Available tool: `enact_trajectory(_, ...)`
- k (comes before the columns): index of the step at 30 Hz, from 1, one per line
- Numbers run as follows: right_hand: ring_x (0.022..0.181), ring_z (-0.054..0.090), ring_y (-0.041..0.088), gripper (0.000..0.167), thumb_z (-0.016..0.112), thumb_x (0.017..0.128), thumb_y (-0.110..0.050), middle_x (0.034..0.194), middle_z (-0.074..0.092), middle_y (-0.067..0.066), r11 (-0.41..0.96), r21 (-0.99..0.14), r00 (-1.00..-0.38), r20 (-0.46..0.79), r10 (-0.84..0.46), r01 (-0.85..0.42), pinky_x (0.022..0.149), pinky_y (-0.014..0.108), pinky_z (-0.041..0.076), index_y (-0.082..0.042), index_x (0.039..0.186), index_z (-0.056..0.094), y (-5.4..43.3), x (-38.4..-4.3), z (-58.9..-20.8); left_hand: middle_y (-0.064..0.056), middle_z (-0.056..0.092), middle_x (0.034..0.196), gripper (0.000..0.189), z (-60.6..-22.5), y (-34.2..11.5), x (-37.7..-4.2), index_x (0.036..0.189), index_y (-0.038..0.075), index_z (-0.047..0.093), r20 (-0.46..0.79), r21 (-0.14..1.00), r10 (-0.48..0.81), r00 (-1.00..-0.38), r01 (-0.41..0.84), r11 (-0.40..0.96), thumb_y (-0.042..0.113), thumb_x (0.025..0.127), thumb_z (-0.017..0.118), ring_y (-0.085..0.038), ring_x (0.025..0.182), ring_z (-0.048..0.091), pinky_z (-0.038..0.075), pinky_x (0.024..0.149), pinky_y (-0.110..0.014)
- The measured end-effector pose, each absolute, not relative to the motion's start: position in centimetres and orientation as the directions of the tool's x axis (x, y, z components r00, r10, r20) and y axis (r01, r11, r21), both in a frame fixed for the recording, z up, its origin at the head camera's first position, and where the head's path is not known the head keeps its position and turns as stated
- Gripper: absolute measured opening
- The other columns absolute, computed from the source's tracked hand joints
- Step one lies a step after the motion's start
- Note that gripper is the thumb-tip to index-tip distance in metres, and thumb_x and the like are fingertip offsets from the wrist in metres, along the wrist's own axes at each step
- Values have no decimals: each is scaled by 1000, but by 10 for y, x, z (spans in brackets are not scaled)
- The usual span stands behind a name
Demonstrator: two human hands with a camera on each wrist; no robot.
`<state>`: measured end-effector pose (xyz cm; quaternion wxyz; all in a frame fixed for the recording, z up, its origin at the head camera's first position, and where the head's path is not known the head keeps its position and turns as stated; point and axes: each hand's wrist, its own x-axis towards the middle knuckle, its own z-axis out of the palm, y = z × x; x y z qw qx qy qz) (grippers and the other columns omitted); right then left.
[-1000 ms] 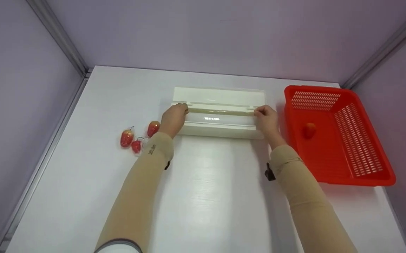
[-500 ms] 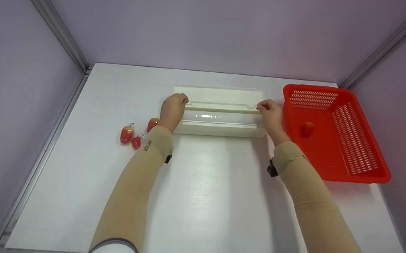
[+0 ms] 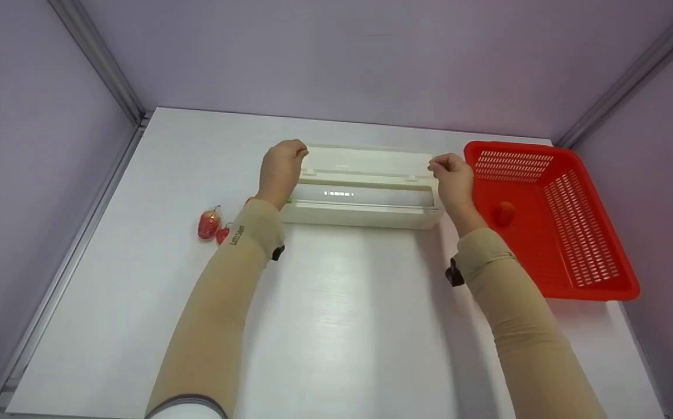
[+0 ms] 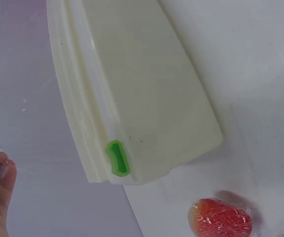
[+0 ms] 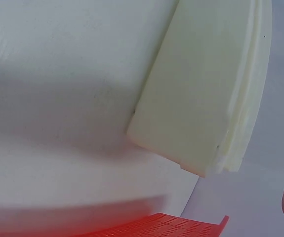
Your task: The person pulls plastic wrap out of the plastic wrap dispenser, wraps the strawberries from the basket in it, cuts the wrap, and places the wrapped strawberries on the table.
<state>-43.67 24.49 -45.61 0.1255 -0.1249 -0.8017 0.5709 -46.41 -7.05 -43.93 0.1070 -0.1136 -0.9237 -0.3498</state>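
A long white cling film dispenser [image 3: 365, 218] stands at the middle of the table, its lid [image 3: 371, 160] tipped back. Inside lies a shiny roll of film [image 3: 377, 196]. My left hand [image 3: 280, 173] is above its left end; in the left wrist view, finger and thumb pinch the edge of a clear sheet of cling film [image 4: 20, 106]. Level with it, my right hand [image 3: 454, 181] is above the right end, thumb and fingertips together at the sheet's other corner. A green slider [image 4: 118, 159] sits on the dispenser's end.
At left lie a red-and-yellow fruit [image 3: 209, 225] in clear wrap and a small red one [image 3: 222, 235]; another [image 4: 221, 217] is mostly behind my left arm. A red basket [image 3: 607, 233] at right holds one reddish fruit [image 3: 505, 213].
Both hands have moved up and back from the dispenser's roll, drawing the cling film out. My right hand has also shifted slightly right. The dispenser has stayed in place.
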Motion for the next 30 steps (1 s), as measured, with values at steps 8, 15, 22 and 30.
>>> enact_trajectory(8,75,50,9,10,56,90,-4,74,58,-8,239,-971,-920,94,380,-1,76,24,44,-9,83,62,243,-441,-439,-9,67,101,20,-424,-69,-469,99,3,66,309,679,85,-947,282,677,18,92,54,-19,96,63,51,83,-27)
enact_trajectory(15,76,50,8,9,56,90,-7,75,58,-9,231,-973,-907,119,404,-25,74,21,44,-11,84,62,241,-442,-426,-9,67,97,19,-415,-66,-470,96,2,66,344,746,18,-939,285,603,16,92,55,-17,88,62,50,77,-25)
enact_trajectory(22,77,50,9,9,56,90,-7,76,58,-8,208,-977,-883,142,447,-52,76,23,44,-11,85,63,239,-443,-415,-8,67,94,18,-403,-62,-473,95,3,66,346,798,-32,-938,276,536,17,92,55,-15,84,60,49,74,-24)
enact_trajectory(30,79,52,9,11,56,90,-5,76,57,-7,167,-980,-852,179,492,-109,75,20,43,-11,82,61,235,-442,-401,-8,67,91,18,-388,-61,-474,94,4,67,374,806,-56,-926,294,514,18,92,56,-13,80,59,48,71,-20)
